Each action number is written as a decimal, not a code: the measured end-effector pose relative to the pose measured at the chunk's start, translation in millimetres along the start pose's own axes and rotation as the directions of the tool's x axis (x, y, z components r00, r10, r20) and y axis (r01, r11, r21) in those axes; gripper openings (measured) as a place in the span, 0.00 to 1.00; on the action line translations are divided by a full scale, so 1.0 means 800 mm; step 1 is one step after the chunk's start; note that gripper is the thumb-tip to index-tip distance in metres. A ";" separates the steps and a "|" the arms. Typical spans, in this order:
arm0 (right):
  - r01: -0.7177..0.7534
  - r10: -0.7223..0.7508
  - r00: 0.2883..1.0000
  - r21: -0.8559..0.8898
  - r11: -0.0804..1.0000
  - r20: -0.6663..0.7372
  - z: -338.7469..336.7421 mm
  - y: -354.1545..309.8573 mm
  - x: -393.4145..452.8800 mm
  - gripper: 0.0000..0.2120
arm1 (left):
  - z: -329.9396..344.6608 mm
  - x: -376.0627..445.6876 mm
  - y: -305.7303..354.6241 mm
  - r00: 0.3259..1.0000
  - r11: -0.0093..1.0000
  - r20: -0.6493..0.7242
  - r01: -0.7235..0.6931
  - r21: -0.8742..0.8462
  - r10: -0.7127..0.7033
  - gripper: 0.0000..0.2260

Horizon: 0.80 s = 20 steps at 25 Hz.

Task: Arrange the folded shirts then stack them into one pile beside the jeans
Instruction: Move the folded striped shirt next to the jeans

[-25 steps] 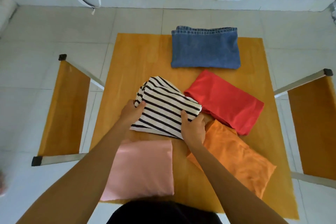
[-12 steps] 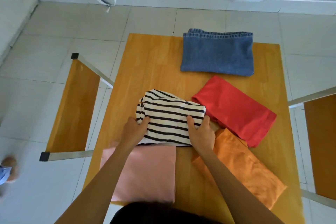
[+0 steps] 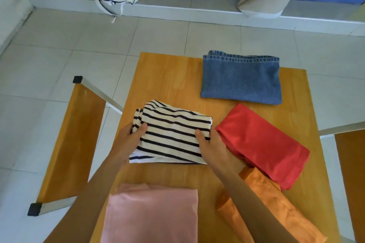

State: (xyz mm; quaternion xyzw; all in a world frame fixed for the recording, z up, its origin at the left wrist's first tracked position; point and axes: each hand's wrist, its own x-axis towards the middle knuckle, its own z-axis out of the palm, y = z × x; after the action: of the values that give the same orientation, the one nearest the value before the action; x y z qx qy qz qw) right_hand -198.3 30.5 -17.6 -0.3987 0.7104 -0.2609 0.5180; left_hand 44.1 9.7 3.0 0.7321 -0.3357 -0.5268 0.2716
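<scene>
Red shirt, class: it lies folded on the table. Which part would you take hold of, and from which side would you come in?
Take the red shirt by its two long folded edges, one hand from each side, as both hands now hold the striped shirt. It lies flat and askew, so turn to match its diagonal. Its near corner rests on the orange shirt, so lift it rather than drag it.

Four folded shirts, striped (image 3: 171,134), red (image 3: 262,146), orange (image 3: 276,209) and pink (image 3: 154,217), one jeans (image 3: 241,80), two hands, left (image 3: 128,140) and right (image 3: 213,148).
</scene>
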 end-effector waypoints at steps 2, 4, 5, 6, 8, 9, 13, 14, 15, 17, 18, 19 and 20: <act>0.061 -0.060 0.998 0.038 0.997 -0.005 0.009 -0.044 0.031 0.18 | -0.020 0.032 0.032 1.000 0.999 -0.015 -0.027 -0.023 0.027 0.17; 0.112 -0.112 0.994 0.043 0.993 -0.020 0.015 -0.091 0.068 0.16 | -0.034 0.066 0.067 0.996 0.995 -0.024 -0.087 -0.057 0.085 0.12; 0.123 -0.122 0.992 0.033 0.992 -0.025 0.015 -0.112 0.088 0.17 | -0.038 0.081 0.086 0.991 0.990 -0.029 -0.129 -0.057 0.128 0.10; 0.130 -0.129 0.991 0.024 0.991 -0.032 0.015 -0.130 0.109 0.18 | -0.039 0.098 0.104 0.985 0.984 -0.037 -0.173 -0.051 0.171 0.10; 0.141 -0.139 0.989 0.027 0.990 -0.059 0.014 -0.158 0.150 0.19 | -0.036 0.135 0.135 0.970 0.972 -0.059 -0.237 -0.011 0.236 0.15; 0.141 -0.139 0.987 0.023 0.990 -0.079 0.013 -0.168 0.166 0.19 | -0.032 0.153 0.146 0.967 0.969 -0.065 -0.248 0.008 0.248 0.16; 0.032 -0.044 0.992 -0.098 0.995 -0.116 0.017 -0.173 0.222 0.18 | -0.009 0.223 0.150 0.972 0.956 -0.030 -0.221 0.195 0.231 0.18; -0.007 -0.009 0.995 -0.158 0.987 -0.103 0.018 -0.165 0.231 0.17 | -0.004 0.231 0.142 0.975 0.942 -0.002 -0.213 0.259 0.221 0.18; -0.028 0.007 0.995 -0.213 0.977 -0.100 0.019 -0.155 0.237 0.15 | 0.001 0.235 0.133 0.977 0.930 0.018 -0.210 0.302 0.215 0.19; -0.025 -0.009 0.993 -0.277 0.961 -0.120 0.020 -0.139 0.242 0.13 | 0.005 0.237 0.117 0.975 0.926 0.026 -0.217 0.308 0.219 0.21; -0.014 -0.023 0.992 -0.285 0.958 -0.126 0.021 -0.135 0.242 0.13 | 0.005 0.235 0.112 0.975 0.929 0.026 -0.218 0.298 0.221 0.23; -0.001 -0.034 0.992 -0.276 0.961 -0.120 0.021 -0.132 0.240 0.14 | 0.003 0.229 0.108 0.975 0.933 0.027 -0.220 0.286 0.222 0.24; 0.008 -0.037 0.994 -0.261 0.965 -0.107 0.020 -0.131 0.234 0.14 | 0.000 0.220 0.103 0.975 0.936 0.024 -0.221 0.274 0.223 0.24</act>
State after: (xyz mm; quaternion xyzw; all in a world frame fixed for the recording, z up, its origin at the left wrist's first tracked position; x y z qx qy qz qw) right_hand -179.3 -182.7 -39.6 -0.4561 0.7617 -0.1929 0.4178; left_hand 65.9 -179.1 -39.0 0.7219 -0.4849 -0.4387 0.2264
